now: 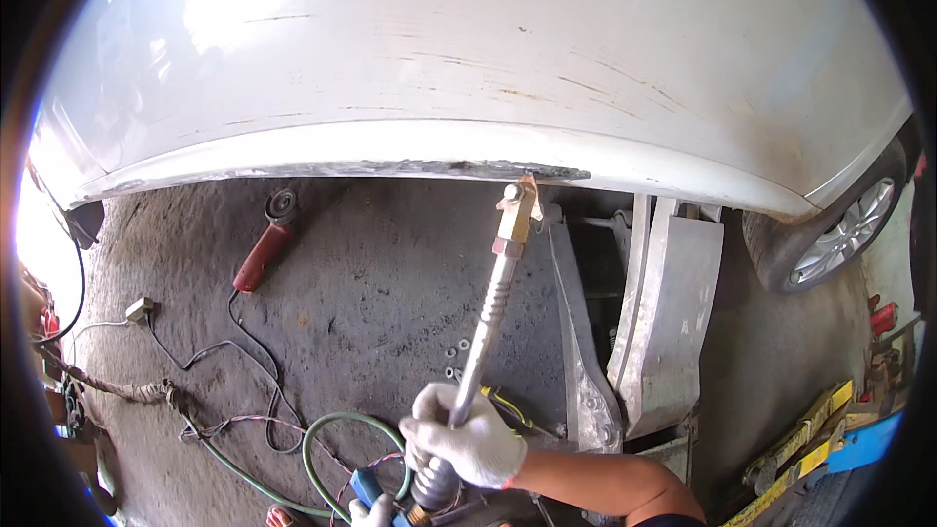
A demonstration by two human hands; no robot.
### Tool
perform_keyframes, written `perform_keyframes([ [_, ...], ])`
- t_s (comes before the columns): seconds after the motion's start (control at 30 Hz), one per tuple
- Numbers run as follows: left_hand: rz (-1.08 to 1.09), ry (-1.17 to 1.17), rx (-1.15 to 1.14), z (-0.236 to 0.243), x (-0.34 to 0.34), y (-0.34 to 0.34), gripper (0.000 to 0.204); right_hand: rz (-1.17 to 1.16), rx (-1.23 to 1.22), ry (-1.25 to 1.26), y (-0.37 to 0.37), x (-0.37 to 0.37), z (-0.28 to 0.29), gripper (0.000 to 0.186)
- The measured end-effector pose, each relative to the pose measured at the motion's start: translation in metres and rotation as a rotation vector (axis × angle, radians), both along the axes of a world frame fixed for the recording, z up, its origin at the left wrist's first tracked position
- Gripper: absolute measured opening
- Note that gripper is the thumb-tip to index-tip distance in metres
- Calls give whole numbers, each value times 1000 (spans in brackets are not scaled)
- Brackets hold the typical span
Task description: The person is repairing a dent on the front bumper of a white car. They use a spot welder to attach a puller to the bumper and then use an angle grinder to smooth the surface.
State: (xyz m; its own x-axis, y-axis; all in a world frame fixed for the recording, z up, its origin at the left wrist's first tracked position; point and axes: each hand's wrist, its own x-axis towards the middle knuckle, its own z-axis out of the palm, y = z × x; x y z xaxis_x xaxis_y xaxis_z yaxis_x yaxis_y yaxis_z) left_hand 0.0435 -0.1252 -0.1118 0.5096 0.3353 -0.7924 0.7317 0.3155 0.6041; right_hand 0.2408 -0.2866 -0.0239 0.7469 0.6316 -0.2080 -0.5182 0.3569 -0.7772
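My gloved right hand [459, 434] is closed on the steel shaft [482, 332] of a long metal tool, whose brass-coloured head with a copper tip [517, 217] reaches up to the dark, scraped strip [468, 170] on the sill of a white car. Whether the tip touches the metal is hard to tell. My gloved left hand [373, 513], partly cut off at the lower edge, is closed at a blue handle part [365, 485] low on the tool. The white door panel [468, 49] above carries thin rusty scratches.
A red angle grinder [262, 259] lies on the concrete floor [176, 234] among cords, a green hose [332, 422] and small washers [457, 356]. Metal lift parts [664, 322] stand beneath the car, right of the tool. A wheel [844, 234] and blue-and-yellow equipment [859, 444] sit at the right.
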Motion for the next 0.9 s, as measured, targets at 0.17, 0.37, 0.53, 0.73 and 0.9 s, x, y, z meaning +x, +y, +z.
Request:
perform_keyframes([
  [0.17, 10, -13, -29, -25, -9, -8, 45, 32, 21, 51, -3, 0, -5, 17],
  [0.37, 96, -32, 52, -40, -17, -7, 43, -248, 14, -27, -13, 14, 23, 29],
  [0.53, 37, -48, 27, -14, -9, -15, 40, -46, 161, 431, -10, 36, 30, 42],
  [0.73, 22, -35, -43, -1, -4, -20, 33, 527, 841, 286, -14, 58, -6, 48],
  [0.9, 45, 52, 36, 2, 5, -11, 34, -270, -22, 352, 5, 23, 37, 27],
])
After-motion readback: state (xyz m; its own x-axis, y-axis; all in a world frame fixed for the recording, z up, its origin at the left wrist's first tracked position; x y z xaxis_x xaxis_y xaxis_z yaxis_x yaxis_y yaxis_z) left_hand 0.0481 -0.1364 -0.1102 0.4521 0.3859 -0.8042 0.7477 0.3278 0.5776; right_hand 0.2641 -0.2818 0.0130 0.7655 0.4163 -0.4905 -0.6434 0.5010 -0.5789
